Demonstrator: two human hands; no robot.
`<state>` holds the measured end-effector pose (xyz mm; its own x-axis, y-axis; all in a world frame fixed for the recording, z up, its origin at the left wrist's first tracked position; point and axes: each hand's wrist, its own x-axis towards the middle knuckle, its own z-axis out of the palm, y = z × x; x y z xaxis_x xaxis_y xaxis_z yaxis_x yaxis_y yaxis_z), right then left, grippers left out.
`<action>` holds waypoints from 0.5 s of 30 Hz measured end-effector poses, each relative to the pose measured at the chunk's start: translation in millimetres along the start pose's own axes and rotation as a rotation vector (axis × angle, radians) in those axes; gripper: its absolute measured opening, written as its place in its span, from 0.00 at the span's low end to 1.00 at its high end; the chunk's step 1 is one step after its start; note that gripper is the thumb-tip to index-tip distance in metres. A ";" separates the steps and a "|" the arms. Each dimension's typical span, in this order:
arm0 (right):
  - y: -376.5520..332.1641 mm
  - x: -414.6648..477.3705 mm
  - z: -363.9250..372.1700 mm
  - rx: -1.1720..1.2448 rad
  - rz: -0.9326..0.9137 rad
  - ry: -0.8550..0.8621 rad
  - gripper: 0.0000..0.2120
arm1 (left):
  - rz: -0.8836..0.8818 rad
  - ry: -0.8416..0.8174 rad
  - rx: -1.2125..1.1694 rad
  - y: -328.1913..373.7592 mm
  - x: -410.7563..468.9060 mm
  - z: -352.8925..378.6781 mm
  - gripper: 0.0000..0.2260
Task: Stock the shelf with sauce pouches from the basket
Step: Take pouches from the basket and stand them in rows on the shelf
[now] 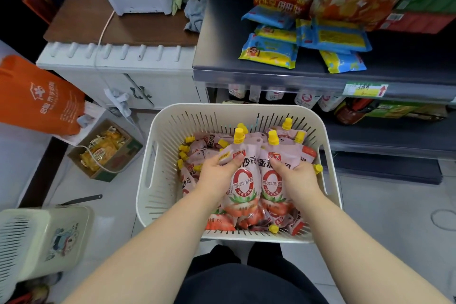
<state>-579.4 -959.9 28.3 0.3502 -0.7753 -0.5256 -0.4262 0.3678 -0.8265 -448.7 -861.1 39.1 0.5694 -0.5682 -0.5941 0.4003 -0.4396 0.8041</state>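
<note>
I see a white basket (pixel 158 145) full of pouches (pixel 197 149), just in front of me. My left hand (pixel 217 171) grips the left pouch (pixel 243 182), my right hand (pixel 294 176) the right pouch (pixel 272 181); the two stand upright, touching. Far right, the shelf (pixel 271 76) holds blue packets (pixel 269 50). An orange bag (pixel 37 99) sits far left.

Bright, even light — basket (pixel 162 145) sharp at ctr, top-shelf packets (pixel 357 0) blurred, edges bent, upper-L corner dark.
</note>
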 end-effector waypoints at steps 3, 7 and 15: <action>-4.5 -6.5 -2.6 0.084 0.009 0.054 0.02 | 0.015 0.024 -0.035 -5.0 -0.9 -2.5 0.10; -15.0 -18.9 -12.9 0.189 -0.009 0.069 0.06 | -0.015 0.062 0.013 -4.2 -1.0 -12.0 0.21; -61.8 -38.7 -21.1 0.296 -0.085 0.111 0.07 | 0.073 0.074 -0.195 34.7 -6.6 -22.0 0.31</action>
<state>-584.3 -963.5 103.9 0.2744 -0.8546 -0.4408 -0.1323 0.4205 -0.8976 -422.8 -857.3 71.5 0.6503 -0.5381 -0.5363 0.4833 -0.2518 0.8385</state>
